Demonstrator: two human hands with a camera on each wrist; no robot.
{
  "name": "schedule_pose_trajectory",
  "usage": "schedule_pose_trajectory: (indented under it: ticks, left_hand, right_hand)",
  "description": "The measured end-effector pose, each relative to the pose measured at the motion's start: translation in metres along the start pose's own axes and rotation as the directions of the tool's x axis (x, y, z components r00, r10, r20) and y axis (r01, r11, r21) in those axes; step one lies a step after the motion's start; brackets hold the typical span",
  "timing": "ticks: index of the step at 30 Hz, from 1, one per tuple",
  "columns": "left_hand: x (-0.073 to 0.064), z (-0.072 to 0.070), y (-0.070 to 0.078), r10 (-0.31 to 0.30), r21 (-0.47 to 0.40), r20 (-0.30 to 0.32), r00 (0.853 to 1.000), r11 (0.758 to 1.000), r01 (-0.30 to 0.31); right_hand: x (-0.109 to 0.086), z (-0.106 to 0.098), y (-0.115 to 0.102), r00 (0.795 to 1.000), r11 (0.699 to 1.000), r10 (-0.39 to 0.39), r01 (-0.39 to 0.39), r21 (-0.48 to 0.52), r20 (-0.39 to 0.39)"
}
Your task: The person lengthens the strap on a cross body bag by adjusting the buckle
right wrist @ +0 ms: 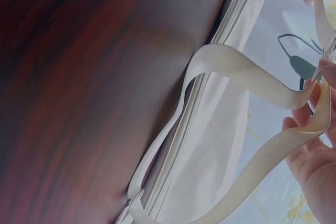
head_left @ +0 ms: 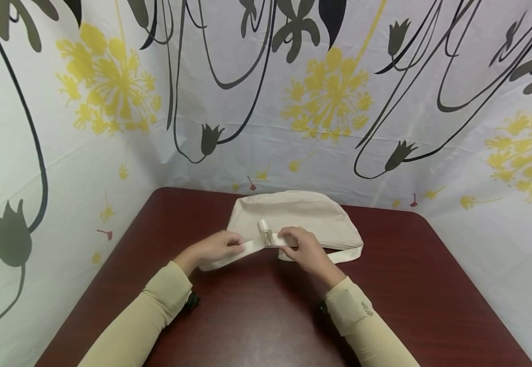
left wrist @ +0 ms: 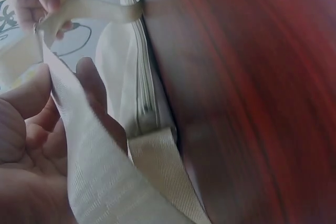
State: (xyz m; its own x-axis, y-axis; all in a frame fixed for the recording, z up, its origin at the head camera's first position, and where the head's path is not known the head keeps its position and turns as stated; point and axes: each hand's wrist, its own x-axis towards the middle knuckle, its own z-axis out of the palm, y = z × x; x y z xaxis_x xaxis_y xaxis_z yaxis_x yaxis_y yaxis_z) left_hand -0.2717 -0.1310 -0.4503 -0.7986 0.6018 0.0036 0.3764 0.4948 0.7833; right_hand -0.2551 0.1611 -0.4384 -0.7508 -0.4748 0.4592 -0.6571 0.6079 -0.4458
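A cream fabric shoulder bag [head_left: 288,211] lies on the table, its zipper [left wrist: 143,77] edge toward me. Its webbing strap [head_left: 243,250] is lifted in front of it. My left hand [head_left: 210,248] pinches the strap between thumb and fingers; in the left wrist view the band runs twisted across the palm. On the other side of a metal strap buckle [head_left: 268,237], my right hand [head_left: 309,250] pinches the webbing with thumb and fingertips. A short loop of strap stands up at the buckle. In the right wrist view, two lengths of webbing [right wrist: 247,80] lead from the right fingers back toward the bag.
The dark red wooden table [head_left: 247,316] extends in front of the bag and to both sides. A white curtain [head_left: 256,102] printed with flowers hangs behind and around it. Long sleeves [head_left: 362,311] cover both forearms, and a dark object [head_left: 192,302] shows under the left cuff.
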Motion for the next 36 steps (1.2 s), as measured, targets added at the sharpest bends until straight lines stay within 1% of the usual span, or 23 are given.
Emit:
schedule_pose_trajectory:
  ticks: [4,13,18,23,25,26,29,31,33,36]
  left_hand:
    - [-0.011,-0.009,-0.006,0.008,0.036,0.034,0.999,0.999,-0.009]
    - [-0.038,-0.032,-0.023,0.006,0.052,0.11,0.994,0.999,-0.012]
    - [-0.054,-0.045,-0.031,0.026,0.045,0.167,0.986,0.998,-0.035]
    - [-0.066,-0.054,-0.035,0.008,-0.017,0.223,0.975,1.0,-0.004]
    - [-0.067,-0.055,-0.037,0.014,-0.032,0.239,0.971,0.999,-0.007]
    - [-0.067,-0.056,-0.038,0.027,-0.025,0.243,0.97,0.999,-0.021]
    - [-0.064,-0.055,-0.038,0.064,0.007,0.241,0.969,0.998,-0.068]
    - [-0.061,-0.054,-0.037,0.071,0.036,0.232,0.97,0.996,-0.082]
    - [-0.059,-0.053,-0.033,0.054,0.06,0.228,0.972,0.996,-0.069]
    - [-0.055,-0.049,-0.026,0.009,0.121,0.189,0.982,0.992,-0.032]
  right_hand:
    - [-0.001,-0.001,0.002,1.0,1.0,0.008,-0.008,0.0,0.014]
    - [-0.004,-0.003,0.006,1.0,1.0,-0.007,0.007,-0.002,0.025]
    - [-0.006,-0.006,0.008,0.999,1.0,-0.001,0.002,-0.013,0.045]
    - [-0.01,-0.01,0.01,0.998,1.0,0.015,-0.014,-0.015,0.065]
    - [-0.012,-0.011,0.011,0.997,1.0,0.016,-0.015,-0.019,0.073]
    - [-0.012,-0.012,0.012,0.997,1.0,0.014,-0.013,-0.02,0.076]
    - [-0.014,-0.013,0.015,0.996,1.0,0.006,-0.005,-0.021,0.087]
    - [-0.015,-0.013,0.016,0.996,1.0,-0.005,0.007,-0.016,0.088]
    - [-0.014,-0.014,0.015,0.996,1.0,-0.025,0.026,-0.007,0.084]
    - [-0.014,-0.014,0.013,0.995,0.998,-0.064,0.064,0.0,0.075]
